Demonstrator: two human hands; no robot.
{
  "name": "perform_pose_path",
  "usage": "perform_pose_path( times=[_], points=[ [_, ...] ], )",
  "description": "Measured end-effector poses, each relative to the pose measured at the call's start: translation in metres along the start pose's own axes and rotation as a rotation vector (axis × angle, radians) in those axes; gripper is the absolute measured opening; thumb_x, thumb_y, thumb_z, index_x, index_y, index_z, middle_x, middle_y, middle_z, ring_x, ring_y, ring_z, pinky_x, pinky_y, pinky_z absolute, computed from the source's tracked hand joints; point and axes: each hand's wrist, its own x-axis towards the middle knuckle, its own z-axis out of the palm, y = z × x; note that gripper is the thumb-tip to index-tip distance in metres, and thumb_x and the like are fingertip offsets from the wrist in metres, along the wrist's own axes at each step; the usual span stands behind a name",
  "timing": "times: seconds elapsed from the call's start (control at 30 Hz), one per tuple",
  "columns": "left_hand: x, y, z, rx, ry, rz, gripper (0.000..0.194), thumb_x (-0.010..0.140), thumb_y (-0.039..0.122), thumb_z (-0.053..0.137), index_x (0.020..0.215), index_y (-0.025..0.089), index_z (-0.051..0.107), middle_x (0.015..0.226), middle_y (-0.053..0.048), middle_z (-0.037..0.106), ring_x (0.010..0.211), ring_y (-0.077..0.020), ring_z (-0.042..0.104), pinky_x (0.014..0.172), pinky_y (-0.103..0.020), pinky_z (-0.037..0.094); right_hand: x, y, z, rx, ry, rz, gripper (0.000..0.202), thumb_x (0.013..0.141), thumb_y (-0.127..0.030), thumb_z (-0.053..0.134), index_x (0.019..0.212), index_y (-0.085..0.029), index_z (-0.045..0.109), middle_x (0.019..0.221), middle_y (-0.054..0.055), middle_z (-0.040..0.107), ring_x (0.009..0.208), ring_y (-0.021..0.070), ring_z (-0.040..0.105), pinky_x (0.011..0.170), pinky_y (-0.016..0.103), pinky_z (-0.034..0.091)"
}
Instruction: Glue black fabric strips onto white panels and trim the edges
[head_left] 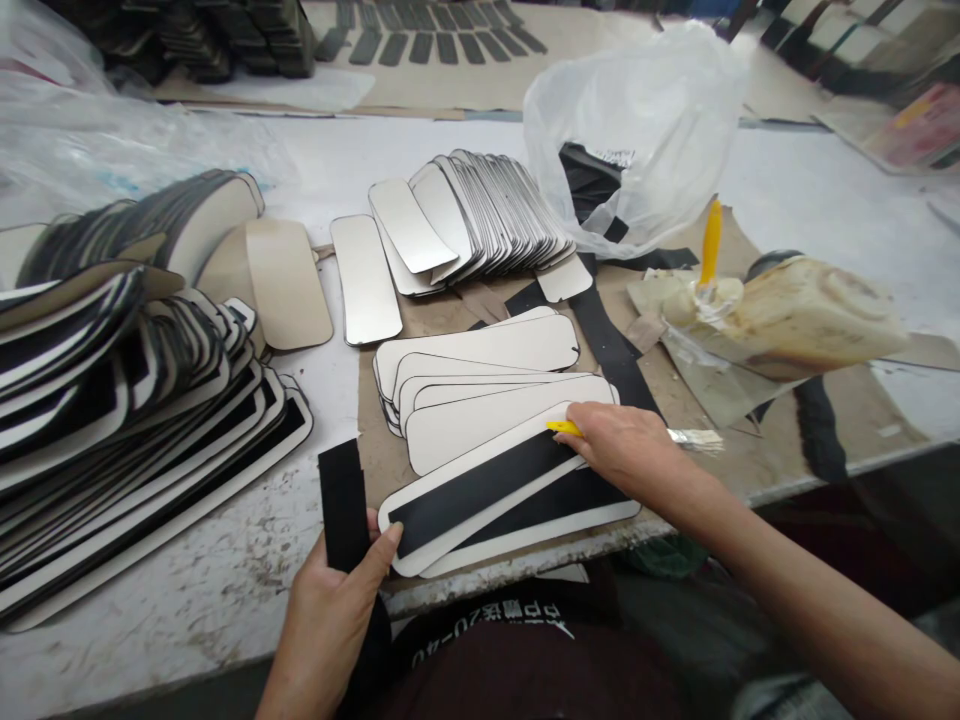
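Note:
My right hand is closed round a brush with a yellow handle, its pale bristles pointing right. That hand rests on the right end of a white rounded panel with a black strip along its middle. Against the panel's left end lies the thumb of my left hand, its other fingers partly hidden. A loose black strip stands out from the closed left hand. Beneath the panel is another white panel with a black strip. Several plain white panels lie fanned behind.
Tall piles of black-and-white panels fill the left side. A row of white panels leans at the back, beside a clear plastic bag. On the right, a cut-open, glue-stained plastic bottle holds a yellow-handled tool.

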Motion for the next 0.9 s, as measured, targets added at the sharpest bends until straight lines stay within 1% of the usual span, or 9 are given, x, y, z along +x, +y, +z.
perform_pose_path(
  times=[0.2, 0.3, 0.37, 0.43, 0.53, 0.6, 0.67, 0.77, 0.9],
  points=[
    [0.002, -0.004, -0.001, -0.061, -0.024, -0.020, 0.044, 0.060, 0.045, 0.075, 0.088, 0.016, 0.058, 0.070, 0.002, 0.059, 0.062, -0.0147, 0.054, 0.055, -0.023, 0.041, 0.000, 0.008, 0.008, -0.001, 0.075, 0.006, 0.026, 0.088, -0.044, 0.047, 0.087, -0.019, 0.057, 0.083, 0.007, 0.066, 0.074, 0.0217, 0.062, 0.056, 0.027, 0.033],
    [0.003, -0.003, -0.002, -0.126, -0.035, -0.009, 0.041, 0.058, 0.042, 0.078, 0.084, 0.017, 0.058, 0.067, 0.004, 0.058, 0.059, -0.0122, 0.051, 0.053, -0.021, 0.040, -0.005, 0.016, 0.014, 0.043, 0.228, 0.048, 0.026, 0.089, -0.042, 0.045, 0.086, -0.018, 0.054, 0.085, 0.007, 0.064, 0.073, 0.0214, 0.060, 0.056, 0.028, 0.033],
    [0.003, -0.002, -0.004, -0.167, -0.029, -0.013, 0.039, 0.057, 0.041, 0.079, 0.081, 0.018, 0.059, 0.064, 0.005, 0.057, 0.056, -0.0107, 0.050, 0.053, -0.020, 0.041, -0.011, 0.023, 0.015, 0.139, 0.345, 0.067, 0.027, 0.092, -0.041, 0.040, 0.084, -0.018, 0.052, 0.085, 0.007, 0.062, 0.074, 0.0196, 0.058, 0.060, 0.028, 0.035],
    [0.003, -0.001, -0.006, -0.206, -0.028, -0.041, 0.039, 0.054, 0.040, 0.080, 0.080, 0.019, 0.060, 0.063, 0.005, 0.057, 0.055, -0.0106, 0.051, 0.052, -0.019, 0.042, -0.018, 0.030, 0.015, 0.277, 0.412, 0.081, 0.029, 0.093, -0.040, 0.035, 0.081, -0.018, 0.050, 0.082, 0.006, 0.060, 0.072, 0.0182, 0.056, 0.063, 0.027, 0.036],
    [0.004, 0.000, -0.009, -0.252, -0.028, -0.101, 0.040, 0.048, 0.038, 0.082, 0.079, 0.021, 0.062, 0.066, 0.004, 0.062, 0.061, -0.0133, 0.056, 0.055, -0.020, 0.046, -0.028, 0.034, 0.014, 0.543, 0.351, 0.066, 0.031, 0.093, -0.041, 0.033, 0.082, -0.018, 0.052, 0.077, 0.003, 0.058, 0.071, 0.0165, 0.054, 0.065, 0.026, 0.038],
    [0.004, 0.000, -0.010, -0.251, -0.024, -0.120, 0.041, 0.048, 0.038, 0.082, 0.081, 0.022, 0.063, 0.070, 0.004, 0.065, 0.066, -0.0148, 0.059, 0.060, -0.021, 0.049, -0.031, 0.033, 0.015, 0.709, 0.274, 0.044, 0.028, 0.089, -0.043, 0.040, 0.086, -0.018, 0.053, 0.075, 0.001, 0.058, 0.070, 0.0153, 0.054, 0.064, 0.025, 0.039],
    [0.005, 0.000, -0.012, -0.227, -0.020, -0.158, 0.044, 0.049, 0.042, 0.080, 0.084, 0.022, 0.063, 0.071, 0.003, 0.066, 0.067, -0.0160, 0.061, 0.061, -0.022, 0.050, -0.032, 0.030, 0.016, 0.794, 0.243, 0.037, 0.024, 0.085, -0.042, 0.048, 0.085, -0.018, 0.052, 0.073, -0.001, 0.057, 0.067, 0.0143, 0.053, 0.063, 0.024, 0.039],
    [0.005, -0.001, -0.014, -0.210, 0.016, -0.241, 0.049, 0.047, 0.046, 0.081, 0.086, 0.023, 0.063, 0.069, 0.003, 0.066, 0.067, -0.0179, 0.062, 0.060, -0.023, 0.051, -0.032, 0.023, 0.016, 0.768, 0.258, 0.039, 0.021, 0.083, -0.039, 0.050, 0.074, -0.019, 0.047, 0.066, -0.003, 0.050, 0.061, 0.0128, 0.047, 0.059, 0.024, 0.036],
    [0.005, -0.004, -0.017, -0.234, 0.069, -0.204, 0.048, 0.049, 0.045, 0.081, 0.087, 0.024, 0.063, 0.074, 0.003, 0.068, 0.073, -0.0190, 0.064, 0.061, -0.022, 0.052, -0.037, 0.015, 0.012, 0.649, 0.268, -0.011, 0.029, 0.088, -0.039, 0.041, 0.065, -0.022, 0.037, 0.060, -0.004, 0.043, 0.057, 0.0126, 0.042, 0.056, 0.024, 0.033]
  ],
)
